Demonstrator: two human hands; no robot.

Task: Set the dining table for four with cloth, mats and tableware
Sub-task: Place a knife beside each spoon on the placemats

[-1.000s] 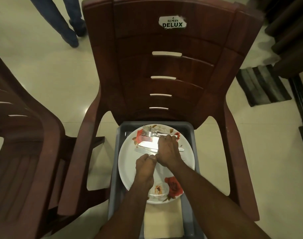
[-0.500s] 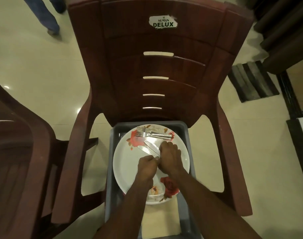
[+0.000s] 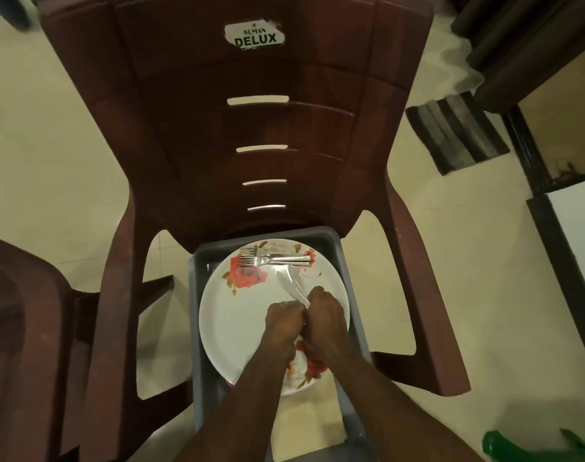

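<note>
A: What are the hands doing?
B: The right hand (image 3: pixel 324 315) is gripping the knives (image 3: pixel 292 285), its fingers curled round the handles, blades pointing to eleven o'clock; the left hand (image 3: pixel 282 323) is touching it, fingers curled, though what they are clamping I cannot tell
A: Where is everything lying?
B: The forks (image 3: pixel 271 259) are lying at twelve o'clock on the flowered plate (image 3: pixel 231 325), which is sitting in the grey tub (image 3: pixel 197 328) on the brown chair (image 3: pixel 251 135)

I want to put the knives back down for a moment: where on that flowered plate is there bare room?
The plate is bare on its left half, between the red rose print and the left hand. The far rim is crowded with forks. Both hands, left and right hand, cover the middle holding the knives.
</note>
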